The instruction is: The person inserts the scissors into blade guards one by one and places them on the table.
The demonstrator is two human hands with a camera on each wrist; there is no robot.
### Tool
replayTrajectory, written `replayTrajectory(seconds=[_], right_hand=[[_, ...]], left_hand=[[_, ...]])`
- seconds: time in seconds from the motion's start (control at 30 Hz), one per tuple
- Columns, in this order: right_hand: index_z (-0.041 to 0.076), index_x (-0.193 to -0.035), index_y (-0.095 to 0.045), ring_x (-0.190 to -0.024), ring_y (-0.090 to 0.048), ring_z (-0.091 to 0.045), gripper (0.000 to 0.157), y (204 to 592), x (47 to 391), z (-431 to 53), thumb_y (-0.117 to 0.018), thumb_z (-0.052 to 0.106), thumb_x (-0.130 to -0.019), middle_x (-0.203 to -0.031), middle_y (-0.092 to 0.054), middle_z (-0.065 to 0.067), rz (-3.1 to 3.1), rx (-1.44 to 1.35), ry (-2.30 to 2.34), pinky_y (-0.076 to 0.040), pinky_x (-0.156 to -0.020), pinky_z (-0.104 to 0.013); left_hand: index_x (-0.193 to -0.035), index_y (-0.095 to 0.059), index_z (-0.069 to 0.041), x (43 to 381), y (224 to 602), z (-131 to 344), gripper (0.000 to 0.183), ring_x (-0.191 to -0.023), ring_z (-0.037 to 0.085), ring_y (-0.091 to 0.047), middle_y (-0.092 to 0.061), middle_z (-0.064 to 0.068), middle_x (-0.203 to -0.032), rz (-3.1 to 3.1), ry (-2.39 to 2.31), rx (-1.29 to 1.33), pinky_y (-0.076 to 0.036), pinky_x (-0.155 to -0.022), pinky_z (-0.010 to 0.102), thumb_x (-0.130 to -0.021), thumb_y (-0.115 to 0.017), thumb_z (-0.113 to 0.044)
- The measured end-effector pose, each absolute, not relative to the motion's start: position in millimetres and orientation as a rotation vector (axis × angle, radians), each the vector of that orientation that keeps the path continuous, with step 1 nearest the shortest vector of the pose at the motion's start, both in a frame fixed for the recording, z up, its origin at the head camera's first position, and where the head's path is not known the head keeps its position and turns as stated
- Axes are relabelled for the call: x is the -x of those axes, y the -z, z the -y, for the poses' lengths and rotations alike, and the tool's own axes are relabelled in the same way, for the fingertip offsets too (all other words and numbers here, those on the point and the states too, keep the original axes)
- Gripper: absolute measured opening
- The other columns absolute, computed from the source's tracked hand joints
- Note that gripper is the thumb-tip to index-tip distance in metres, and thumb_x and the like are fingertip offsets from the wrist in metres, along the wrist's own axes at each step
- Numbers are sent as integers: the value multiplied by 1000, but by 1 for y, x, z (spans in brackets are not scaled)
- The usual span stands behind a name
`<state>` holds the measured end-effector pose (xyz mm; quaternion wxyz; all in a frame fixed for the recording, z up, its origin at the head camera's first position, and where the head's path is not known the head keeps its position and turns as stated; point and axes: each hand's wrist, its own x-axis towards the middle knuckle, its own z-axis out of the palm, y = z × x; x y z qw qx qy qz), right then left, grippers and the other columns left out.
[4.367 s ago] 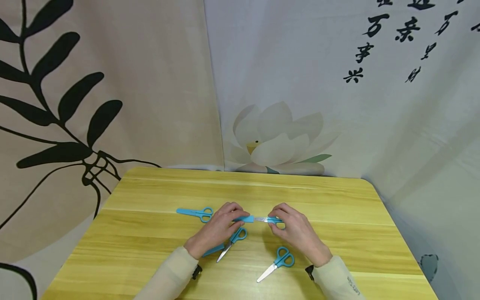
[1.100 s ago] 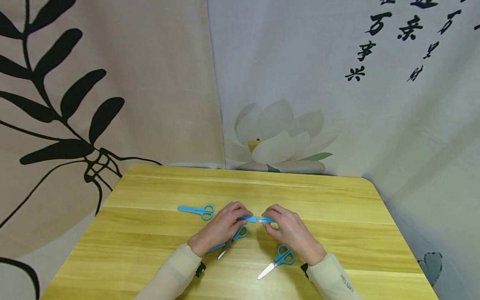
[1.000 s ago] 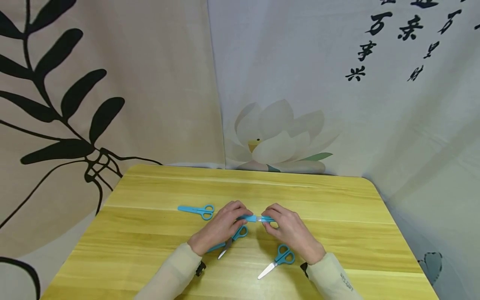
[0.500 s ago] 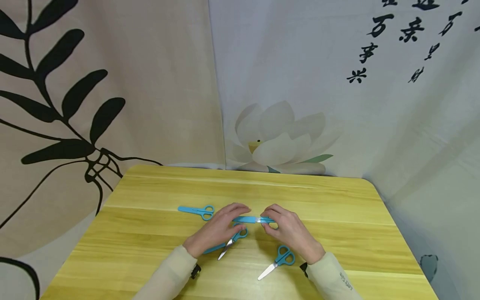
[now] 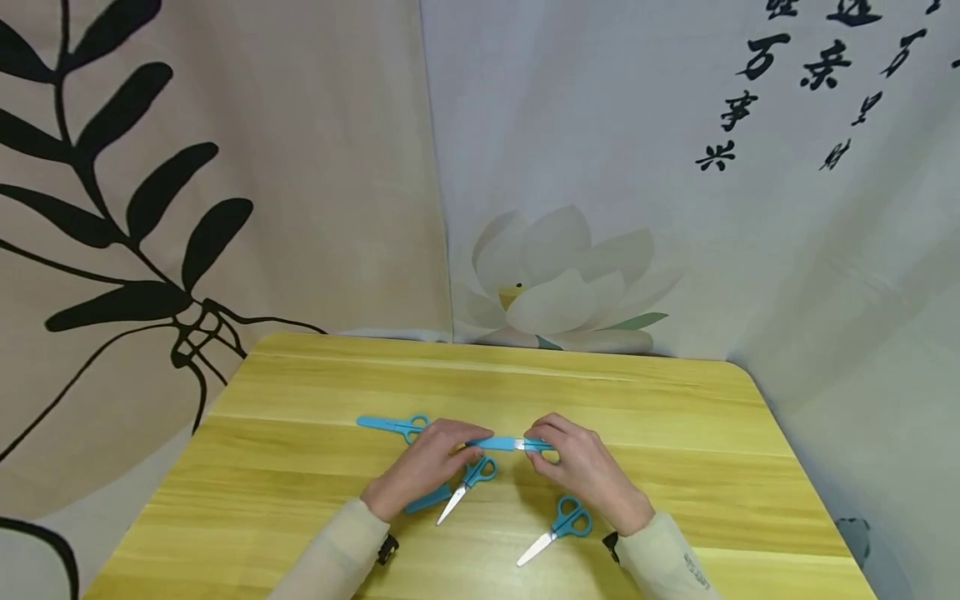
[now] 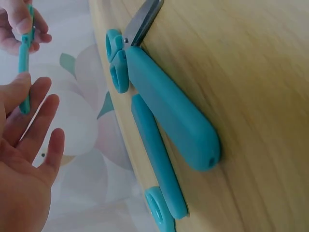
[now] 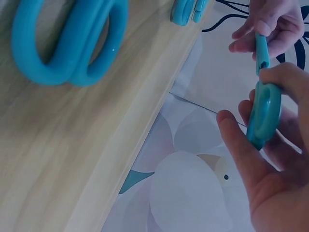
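My left hand pinches the closed end of a light blue blade sheath between thumb and fingers. In the left wrist view the thumb lies on the end of the sheath, and the other fingers spread loosely below. Facing it, my right hand pinches the blue handles of a pair of scissors. The blades run into the mouth of the sheath, with a short strip of metal showing between sheath and handles. Both are held in line above the table.
Sheathed scissors lie beyond my left hand. Bare scissors and a loose sheath lie under my left forearm. More unsheathed scissors lie in front of my right wrist. The wooden table ends at a printed curtain.
Since the oldest frame, much less blade shows between sheath and handles. My left hand has slid back leftward along the sheath to its closed end; the right keeps its grip on the handles.
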<state>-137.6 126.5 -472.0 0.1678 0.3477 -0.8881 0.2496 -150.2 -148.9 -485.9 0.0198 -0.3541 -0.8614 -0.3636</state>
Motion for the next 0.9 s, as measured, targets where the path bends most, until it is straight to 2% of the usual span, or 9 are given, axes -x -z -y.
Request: replayTrajectory(seconds=[0.4, 0.9], right_hand=[[10, -101, -75, -85, -69, -9, 19, 466, 137, -125, -86, 11, -85, -105, -68, 2, 2503, -986, -709, -58, -69, -24], [9, -101, -75, -83, -69, -10, 18, 463, 136, -123, -85, 12, -86, -105, -68, 0, 2503, -994, -700, -58, -68, -22]], left_hand=[[-129, -72, -10, 151, 483, 145, 28, -115, 23, -67, -73, 3, -124, 2640, 1052, 1097, -51, -103, 48, -102, -66, -15], [-125, -73, -11, 148, 481, 139, 26, -113, 24, -68, -74, 2, -120, 2603, 1046, 1053, -52, -100, 47, -99, -70, -14]])
